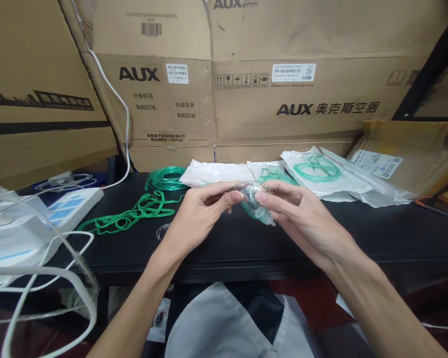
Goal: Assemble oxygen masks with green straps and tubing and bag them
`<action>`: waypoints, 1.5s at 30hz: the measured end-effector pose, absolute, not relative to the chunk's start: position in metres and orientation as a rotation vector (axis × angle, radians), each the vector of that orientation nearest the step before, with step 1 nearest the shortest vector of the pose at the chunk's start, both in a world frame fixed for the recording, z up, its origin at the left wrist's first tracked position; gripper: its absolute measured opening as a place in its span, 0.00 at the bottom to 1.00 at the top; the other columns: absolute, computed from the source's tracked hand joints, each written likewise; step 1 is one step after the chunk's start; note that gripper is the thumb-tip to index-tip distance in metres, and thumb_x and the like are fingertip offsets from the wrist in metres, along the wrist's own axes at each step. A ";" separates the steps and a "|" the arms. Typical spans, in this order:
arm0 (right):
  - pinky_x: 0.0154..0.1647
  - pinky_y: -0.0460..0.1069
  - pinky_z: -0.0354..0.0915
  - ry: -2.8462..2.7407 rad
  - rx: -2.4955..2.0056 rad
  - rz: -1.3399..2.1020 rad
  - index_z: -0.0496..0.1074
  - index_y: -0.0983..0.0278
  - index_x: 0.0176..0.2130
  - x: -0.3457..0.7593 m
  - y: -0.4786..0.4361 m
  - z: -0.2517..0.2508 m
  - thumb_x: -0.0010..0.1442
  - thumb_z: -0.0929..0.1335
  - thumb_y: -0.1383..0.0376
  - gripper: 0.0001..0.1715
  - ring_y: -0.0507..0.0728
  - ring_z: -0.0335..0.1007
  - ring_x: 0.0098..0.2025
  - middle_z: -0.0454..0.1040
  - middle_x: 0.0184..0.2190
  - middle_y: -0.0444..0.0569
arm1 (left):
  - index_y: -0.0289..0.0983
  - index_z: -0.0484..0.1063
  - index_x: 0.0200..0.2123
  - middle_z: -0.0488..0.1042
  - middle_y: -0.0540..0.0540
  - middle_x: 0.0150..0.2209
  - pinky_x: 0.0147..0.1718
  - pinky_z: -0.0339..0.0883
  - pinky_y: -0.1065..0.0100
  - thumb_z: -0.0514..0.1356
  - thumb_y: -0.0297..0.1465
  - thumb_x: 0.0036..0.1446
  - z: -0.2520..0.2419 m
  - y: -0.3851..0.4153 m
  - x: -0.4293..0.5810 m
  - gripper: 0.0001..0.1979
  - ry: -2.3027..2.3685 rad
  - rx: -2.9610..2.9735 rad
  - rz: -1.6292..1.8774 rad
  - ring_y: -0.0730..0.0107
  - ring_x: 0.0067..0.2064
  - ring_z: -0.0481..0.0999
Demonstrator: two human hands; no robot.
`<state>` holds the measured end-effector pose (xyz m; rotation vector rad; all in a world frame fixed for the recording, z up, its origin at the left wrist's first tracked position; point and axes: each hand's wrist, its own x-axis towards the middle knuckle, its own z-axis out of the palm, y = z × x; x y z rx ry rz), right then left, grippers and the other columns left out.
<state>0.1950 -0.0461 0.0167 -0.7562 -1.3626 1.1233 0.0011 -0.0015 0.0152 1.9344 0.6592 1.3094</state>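
Observation:
Above the black table, both hands hold a clear oxygen mask (252,198) with a greenish rim and a pale nozzle pointing down to the right. My left hand (218,199) grips its left edge, thumb on top. On the right edge, my right hand (283,199) has its thumb pressed near the small disc in the mask's middle. Fingers behind the mask are partly hidden. Left of the hands lie tangled green elastic straps (134,214) and a coil of green tubing (166,178). Behind them is a white packet (220,172).
White packages (321,171) with green tubing inside lie at the back right, beside a brown taped parcel (403,149). A white power strip (72,206) with looping cables takes up the left side. Cardboard boxes (246,119) stand along the back of the black table (377,233).

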 end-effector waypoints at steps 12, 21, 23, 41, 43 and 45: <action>0.42 0.53 0.60 -1.391 -0.887 0.822 0.81 0.61 0.38 0.191 -0.048 0.010 0.60 0.75 0.64 0.05 0.57 0.66 0.40 0.77 0.38 0.48 | 0.46 0.84 0.46 0.82 0.49 0.40 0.40 0.68 0.72 0.69 0.37 0.59 0.010 0.000 0.002 0.12 0.648 1.973 1.385 0.69 0.40 0.77; 0.38 0.52 0.56 -1.471 -0.911 0.800 0.82 0.60 0.34 0.198 -0.047 0.014 0.58 0.76 0.63 0.03 0.55 0.63 0.36 0.72 0.30 0.44 | 0.44 0.84 0.42 0.83 0.51 0.40 0.41 0.67 0.73 0.68 0.37 0.59 0.015 -0.004 -0.002 0.09 0.695 2.036 1.327 0.69 0.42 0.79; 0.40 0.52 0.57 -1.494 -0.896 0.813 0.82 0.60 0.34 0.200 -0.047 0.015 0.58 0.76 0.63 0.03 0.56 0.65 0.38 0.74 0.32 0.45 | 0.44 0.84 0.43 0.82 0.51 0.40 0.39 0.67 0.73 0.68 0.37 0.60 0.017 -0.005 -0.003 0.09 0.697 2.059 1.323 0.70 0.41 0.78; 0.39 0.50 0.64 -1.404 -0.663 1.215 0.75 0.60 0.35 0.197 -0.047 0.017 0.58 0.76 0.63 0.07 0.54 0.66 0.36 0.70 0.34 0.44 | 0.39 0.77 0.38 0.78 0.48 0.40 0.46 0.63 0.67 0.65 0.36 0.62 0.024 -0.016 0.000 0.07 0.643 2.243 1.294 0.65 0.44 0.73; 0.40 0.51 0.65 -1.344 -0.582 1.302 0.75 0.59 0.36 0.195 -0.046 0.016 0.59 0.76 0.62 0.07 0.55 0.68 0.37 0.71 0.35 0.45 | 0.39 0.76 0.39 0.77 0.47 0.42 0.48 0.65 0.66 0.66 0.36 0.62 0.023 -0.015 0.001 0.07 0.539 2.144 1.262 0.64 0.46 0.73; 0.40 0.52 0.66 -1.323 -0.519 1.359 0.75 0.59 0.37 0.194 -0.046 0.016 0.59 0.76 0.61 0.08 0.55 0.69 0.37 0.72 0.35 0.45 | 0.39 0.74 0.40 0.75 0.47 0.40 0.44 0.66 0.67 0.65 0.35 0.63 0.022 -0.016 0.001 0.07 0.455 2.027 1.218 0.65 0.43 0.74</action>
